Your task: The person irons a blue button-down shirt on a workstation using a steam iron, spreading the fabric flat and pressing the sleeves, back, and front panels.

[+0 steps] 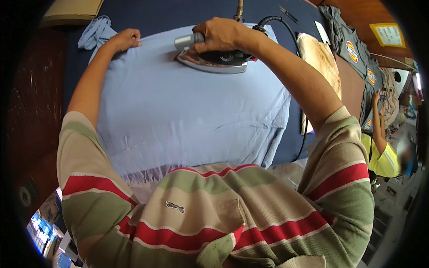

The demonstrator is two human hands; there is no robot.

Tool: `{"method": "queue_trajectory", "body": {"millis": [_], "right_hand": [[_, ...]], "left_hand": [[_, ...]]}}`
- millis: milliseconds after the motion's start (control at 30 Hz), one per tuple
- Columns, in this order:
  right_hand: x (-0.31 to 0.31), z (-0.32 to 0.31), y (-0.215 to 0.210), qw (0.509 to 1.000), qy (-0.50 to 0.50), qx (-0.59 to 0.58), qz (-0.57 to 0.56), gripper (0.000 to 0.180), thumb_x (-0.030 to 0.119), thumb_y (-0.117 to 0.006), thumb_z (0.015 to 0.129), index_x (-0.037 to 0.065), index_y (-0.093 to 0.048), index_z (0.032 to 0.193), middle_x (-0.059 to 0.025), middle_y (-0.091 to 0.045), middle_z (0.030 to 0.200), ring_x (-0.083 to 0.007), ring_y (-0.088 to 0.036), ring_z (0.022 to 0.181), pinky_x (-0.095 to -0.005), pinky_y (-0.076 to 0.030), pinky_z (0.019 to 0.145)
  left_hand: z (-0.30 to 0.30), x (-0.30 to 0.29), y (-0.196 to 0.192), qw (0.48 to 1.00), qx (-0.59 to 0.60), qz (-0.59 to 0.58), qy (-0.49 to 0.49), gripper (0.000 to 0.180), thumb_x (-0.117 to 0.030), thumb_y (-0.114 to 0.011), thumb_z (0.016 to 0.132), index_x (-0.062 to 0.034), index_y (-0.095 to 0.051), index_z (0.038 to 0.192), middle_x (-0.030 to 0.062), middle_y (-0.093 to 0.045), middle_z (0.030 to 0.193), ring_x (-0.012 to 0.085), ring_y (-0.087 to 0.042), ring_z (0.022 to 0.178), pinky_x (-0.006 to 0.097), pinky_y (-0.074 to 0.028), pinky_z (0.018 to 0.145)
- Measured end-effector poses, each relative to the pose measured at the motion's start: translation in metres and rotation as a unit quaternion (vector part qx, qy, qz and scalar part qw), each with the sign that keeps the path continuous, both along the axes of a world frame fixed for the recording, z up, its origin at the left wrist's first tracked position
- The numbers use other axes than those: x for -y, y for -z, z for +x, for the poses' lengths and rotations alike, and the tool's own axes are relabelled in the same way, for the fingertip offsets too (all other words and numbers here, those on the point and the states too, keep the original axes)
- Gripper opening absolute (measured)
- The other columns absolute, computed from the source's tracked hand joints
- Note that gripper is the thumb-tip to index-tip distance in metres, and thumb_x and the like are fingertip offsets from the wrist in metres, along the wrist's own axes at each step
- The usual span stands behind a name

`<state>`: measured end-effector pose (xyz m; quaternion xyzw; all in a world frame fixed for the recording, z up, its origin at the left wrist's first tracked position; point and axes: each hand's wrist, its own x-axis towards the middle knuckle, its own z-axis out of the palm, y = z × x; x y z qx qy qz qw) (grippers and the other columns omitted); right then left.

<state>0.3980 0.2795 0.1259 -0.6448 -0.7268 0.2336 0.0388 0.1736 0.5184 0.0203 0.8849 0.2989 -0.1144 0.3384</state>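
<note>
A light blue garment (178,107) is spread over the dark blue padded table (152,13), its near edge hanging by my body. My right hand (219,35) grips the handle of an electric iron (213,66), which lies soleplate down on the far part of the cloth. At the garment's far left edge, my left hand (125,41) has its fingers curled closed on the fabric. A bunched blue part of cloth (96,32) lies just beyond that hand. Smooth fabric lies between my arms, with creases toward the right and near edges.
The iron's black cord (290,33) loops to the right and down the table's side. A cream, brown-stained cloth pad (319,64) lies right of the garment. Grey garments (346,44) are stacked farther right. Another person in yellow (384,161) works there. A cardboard box (71,11) sits far left.
</note>
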Motion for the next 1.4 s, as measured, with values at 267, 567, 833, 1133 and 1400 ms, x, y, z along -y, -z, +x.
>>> {"method": "queue_trajectory", "body": {"millis": [267, 567, 833, 1133, 1400], "right_hand": [[0.138, -0.028, -0.005, 0.994, -0.103, -0.017, -0.035, 0.042, 0.044, -0.064, 0.074, 0.006, -0.061, 0.092, -0.0164, -0.062, 0.065, -0.0347, -0.062, 0.064, -0.0431, -0.050, 0.060], [0.135, -0.021, -0.005, 0.998, -0.017, -0.016, -0.062, 0.044, 0.042, -0.061, 0.074, 0.003, -0.059, 0.094, -0.0168, -0.063, 0.067, -0.0352, -0.063, 0.067, -0.0423, -0.051, 0.065], [0.093, -0.089, -0.003, 0.990, -0.112, -0.059, -0.069, 0.045, 0.036, -0.064, 0.072, 0.001, -0.058, 0.100, -0.0204, -0.064, 0.079, -0.0366, -0.062, 0.073, -0.0427, -0.049, 0.067], [0.021, -0.201, 0.011, 0.968, -0.243, -0.062, -0.001, 0.046, 0.045, -0.060, 0.075, 0.000, -0.062, 0.087, -0.0200, -0.064, 0.077, -0.0368, -0.062, 0.075, -0.0438, -0.049, 0.067], [0.034, -0.167, 0.001, 0.972, -0.217, -0.033, -0.083, 0.052, 0.048, -0.058, 0.076, -0.001, -0.060, 0.094, -0.0221, -0.063, 0.076, -0.0375, -0.062, 0.073, -0.0425, -0.049, 0.067]], "left_hand": [[-0.014, 0.044, -0.006, 0.953, -0.005, 0.298, -0.055, 0.026, -0.022, -0.064, 0.080, -0.0152, -0.054, 0.103, 0.0024, -0.059, 0.096, 0.0181, -0.055, 0.093, 0.044, -0.038, 0.083], [-0.102, 0.289, -0.010, 0.954, 0.081, 0.272, -0.098, 0.041, -0.020, -0.062, 0.078, -0.0193, -0.056, 0.118, -0.0007, -0.057, 0.113, 0.0159, -0.049, 0.110, 0.051, -0.025, 0.100], [-0.136, 0.358, 0.011, 0.869, 0.183, 0.387, -0.248, 0.010, -0.015, -0.063, 0.074, -0.0176, -0.064, 0.083, -0.0011, -0.054, 0.086, 0.0177, -0.052, 0.090, 0.044, -0.029, 0.092], [-0.139, 0.366, 0.026, 0.846, 0.234, 0.393, -0.273, 0.010, -0.014, -0.064, 0.074, -0.0141, -0.063, 0.083, -0.0002, -0.054, 0.076, 0.0192, -0.052, 0.076, 0.038, -0.037, 0.080], [-0.141, 0.360, 0.025, 0.869, 0.220, 0.340, -0.284, 0.007, -0.010, -0.061, 0.075, -0.0084, -0.061, 0.082, 0.0054, -0.059, 0.078, 0.0251, -0.055, 0.076, 0.037, -0.039, 0.075]]}}
